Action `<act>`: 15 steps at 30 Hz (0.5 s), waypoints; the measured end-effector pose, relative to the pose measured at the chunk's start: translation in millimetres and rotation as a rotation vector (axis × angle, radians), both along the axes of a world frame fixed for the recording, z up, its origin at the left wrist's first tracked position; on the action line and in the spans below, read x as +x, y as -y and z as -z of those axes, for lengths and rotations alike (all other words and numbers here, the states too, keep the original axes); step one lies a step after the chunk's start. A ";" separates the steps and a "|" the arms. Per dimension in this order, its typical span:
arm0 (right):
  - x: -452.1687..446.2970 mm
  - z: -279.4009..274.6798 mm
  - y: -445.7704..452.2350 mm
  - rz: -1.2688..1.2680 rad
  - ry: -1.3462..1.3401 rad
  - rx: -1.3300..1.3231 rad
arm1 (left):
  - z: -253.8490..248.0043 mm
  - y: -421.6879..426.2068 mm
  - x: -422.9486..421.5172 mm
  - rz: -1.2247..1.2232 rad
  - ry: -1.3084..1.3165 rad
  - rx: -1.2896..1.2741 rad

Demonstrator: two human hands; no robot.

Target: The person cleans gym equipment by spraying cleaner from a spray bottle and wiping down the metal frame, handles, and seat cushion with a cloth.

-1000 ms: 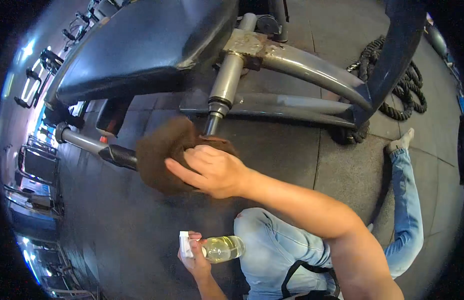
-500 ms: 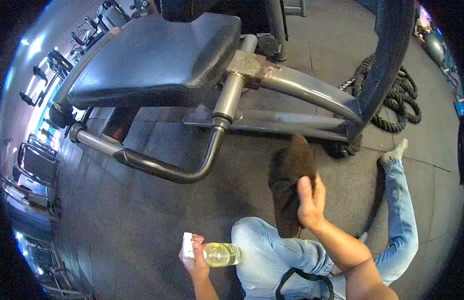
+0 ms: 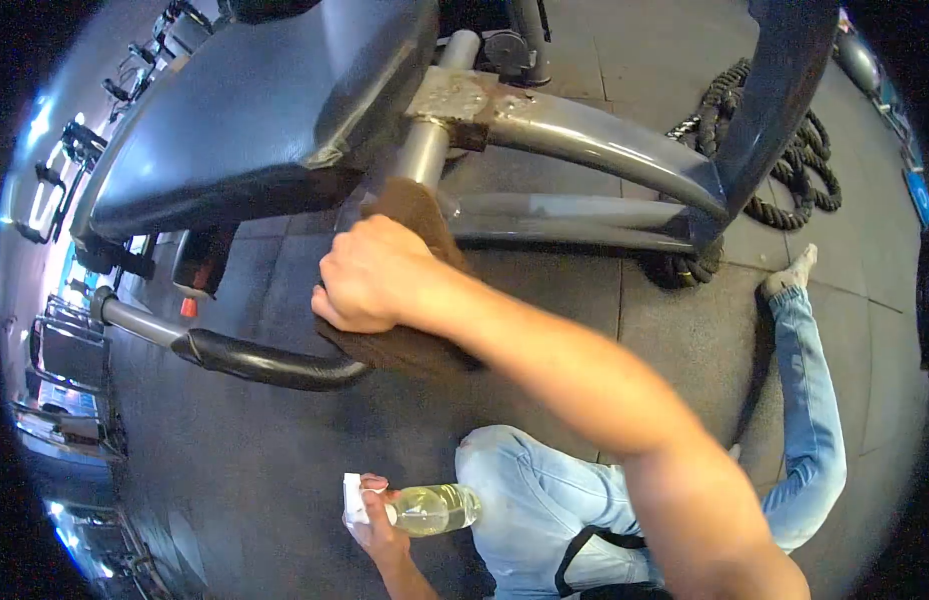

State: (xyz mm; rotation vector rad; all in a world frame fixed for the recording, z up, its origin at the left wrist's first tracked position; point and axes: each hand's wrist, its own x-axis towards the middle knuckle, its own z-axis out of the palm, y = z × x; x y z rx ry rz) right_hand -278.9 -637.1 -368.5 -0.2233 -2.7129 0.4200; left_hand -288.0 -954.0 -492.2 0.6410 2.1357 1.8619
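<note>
In my right hand (image 3: 375,275) is a dark brown cloth (image 3: 420,215), wrapped around the bend of the machine's handlebar (image 3: 270,362). The fingers are closed over the cloth, and the bar's bend is hidden beneath. My left hand (image 3: 380,530) grips a spray bottle (image 3: 435,508) by its white trigger head; the clear body holds yellowish liquid and lies sideways beside my knee. Above the handlebar is the black padded seat (image 3: 255,110), its front corner worn. A rusty, paint-chipped bracket (image 3: 450,97) joins the bar to the grey frame (image 3: 605,140).
A coiled black battle rope (image 3: 785,180) lies on the dark tiled floor (image 3: 545,340) behind the frame. My legs in light blue jeans (image 3: 545,490) are folded and stretched on the floor. More gym machines (image 3: 70,340) stand along the left.
My right hand has moved left and up with the cloth, from above my knee onto the handlebar. The left hand with the spray bottle has shifted slightly left. The view has tilted a little.
</note>
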 end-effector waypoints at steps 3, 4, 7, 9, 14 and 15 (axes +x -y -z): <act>3.7 42.4 14.7 0.113 -0.591 -0.204 | 1.4 -1.5 2.4 0.000 -0.033 0.031; 3.2 66.7 26.7 0.100 -1.018 -0.277 | 1.8 -1.9 3.0 0.001 -0.039 0.043; 31.4 105.1 81.8 0.191 -1.080 -0.744 | -2.9 -1.3 4.2 0.021 -0.025 -0.014; 30.6 120.2 110.6 0.428 -1.043 -1.172 | -7.5 -3.7 5.6 0.010 0.005 -0.023; -5.0 88.2 25.3 0.271 -1.213 -2.427 | -9.0 6.2 6.3 0.017 -0.019 0.057; -10.7 94.4 22.7 0.261 -1.213 -2.409 | -11.9 8.9 7.6 0.020 -0.017 0.077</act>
